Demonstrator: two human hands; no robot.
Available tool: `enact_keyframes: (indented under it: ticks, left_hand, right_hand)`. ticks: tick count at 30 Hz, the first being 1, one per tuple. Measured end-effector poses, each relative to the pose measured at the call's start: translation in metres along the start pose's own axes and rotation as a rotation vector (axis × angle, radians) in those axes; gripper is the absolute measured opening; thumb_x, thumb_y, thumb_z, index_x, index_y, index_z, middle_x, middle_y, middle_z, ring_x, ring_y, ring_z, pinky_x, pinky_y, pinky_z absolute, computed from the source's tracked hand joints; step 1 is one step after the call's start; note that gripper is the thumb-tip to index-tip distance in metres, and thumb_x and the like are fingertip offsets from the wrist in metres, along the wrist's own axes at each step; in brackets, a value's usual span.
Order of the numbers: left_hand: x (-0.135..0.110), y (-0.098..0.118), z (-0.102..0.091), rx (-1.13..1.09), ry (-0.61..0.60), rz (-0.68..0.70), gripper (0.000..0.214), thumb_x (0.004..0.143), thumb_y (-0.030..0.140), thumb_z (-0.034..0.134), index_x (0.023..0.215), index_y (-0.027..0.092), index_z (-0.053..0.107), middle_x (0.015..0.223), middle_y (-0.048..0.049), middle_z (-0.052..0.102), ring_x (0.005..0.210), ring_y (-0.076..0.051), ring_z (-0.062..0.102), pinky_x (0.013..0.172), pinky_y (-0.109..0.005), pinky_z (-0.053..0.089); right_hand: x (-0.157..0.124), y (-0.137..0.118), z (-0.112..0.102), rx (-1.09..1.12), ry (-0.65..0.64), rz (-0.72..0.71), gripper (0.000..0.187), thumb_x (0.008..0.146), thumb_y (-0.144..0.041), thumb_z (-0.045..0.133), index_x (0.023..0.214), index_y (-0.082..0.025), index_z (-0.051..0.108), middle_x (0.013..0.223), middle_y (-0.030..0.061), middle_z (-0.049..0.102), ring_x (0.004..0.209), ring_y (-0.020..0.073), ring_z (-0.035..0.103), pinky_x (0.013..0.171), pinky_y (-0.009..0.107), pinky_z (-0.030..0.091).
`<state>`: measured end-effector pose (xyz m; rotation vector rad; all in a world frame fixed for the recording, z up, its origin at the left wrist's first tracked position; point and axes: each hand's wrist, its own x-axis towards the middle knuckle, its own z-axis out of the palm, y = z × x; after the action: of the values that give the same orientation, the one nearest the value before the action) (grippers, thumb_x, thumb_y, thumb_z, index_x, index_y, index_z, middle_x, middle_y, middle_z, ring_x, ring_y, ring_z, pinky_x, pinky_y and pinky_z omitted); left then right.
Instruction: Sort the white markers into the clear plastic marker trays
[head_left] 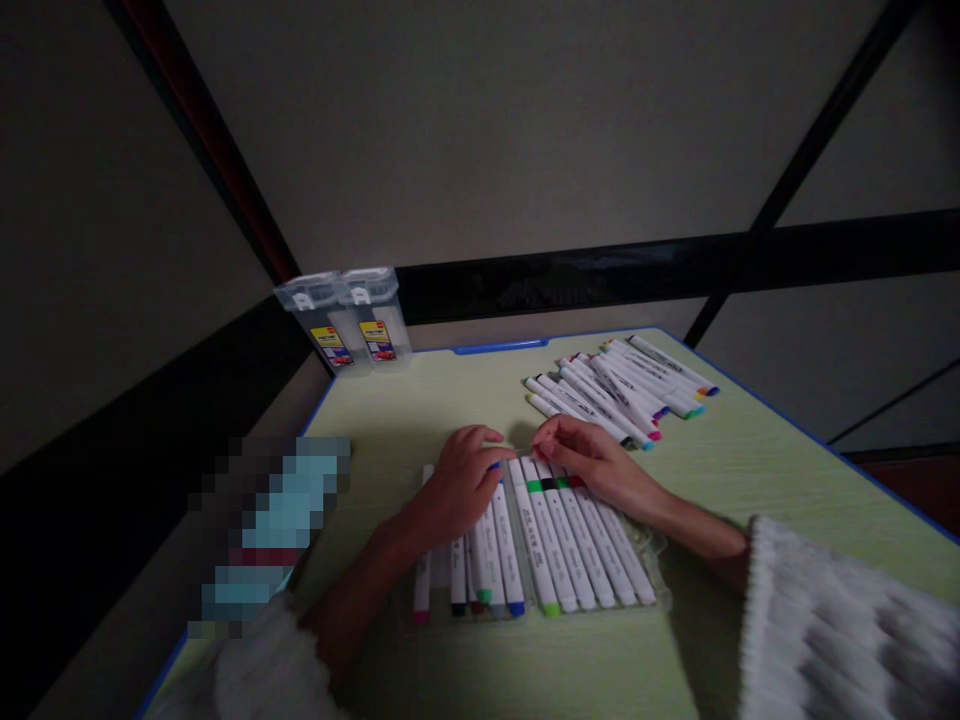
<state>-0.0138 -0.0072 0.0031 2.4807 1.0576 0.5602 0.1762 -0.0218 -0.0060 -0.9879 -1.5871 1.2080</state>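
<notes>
A clear plastic tray [664, 585] lies near the table's front with white markers side by side in it. My left hand [469, 475] rests over the upper ends of the left group, fingers apart, near a blue-ended marker [510, 560]. A pink-ended marker [423, 560] lies at the far left of this group, apart from the others. At the top of the right group, my right hand [592, 460] has its fingers curled together. What lies between them, if anything, is hidden. A marker with a light green end [536, 540] is leftmost in that group.
A loose pile of white markers [607, 390] with coloured ends lies at the back right. Two clear lidded boxes [375, 320] stand at the back left corner. A blue handle [502, 347] marks the back edge. A pixelated light blue item [285, 510] is at the left.
</notes>
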Motion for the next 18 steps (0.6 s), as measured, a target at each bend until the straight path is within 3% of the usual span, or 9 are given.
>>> enact_keyframes:
  ticks: [18]
  left_hand:
    - [-0.0003,0.0015,-0.0008,-0.036,-0.031,-0.009,0.026,0.080,0.017,0.040,0.099,0.018,0.059,0.110,-0.0079,0.052,0.109,-0.019,0.041,0.096,-0.041,0.032]
  right_hand:
    - [0.0000,-0.0013,-0.0002,-0.029,0.009,-0.004,0.025,0.076,-0.042,0.056,0.077,-0.018,0.051,0.064,-0.0013,0.050,0.062,0.0135,0.047,0.057,0.026,0.037]
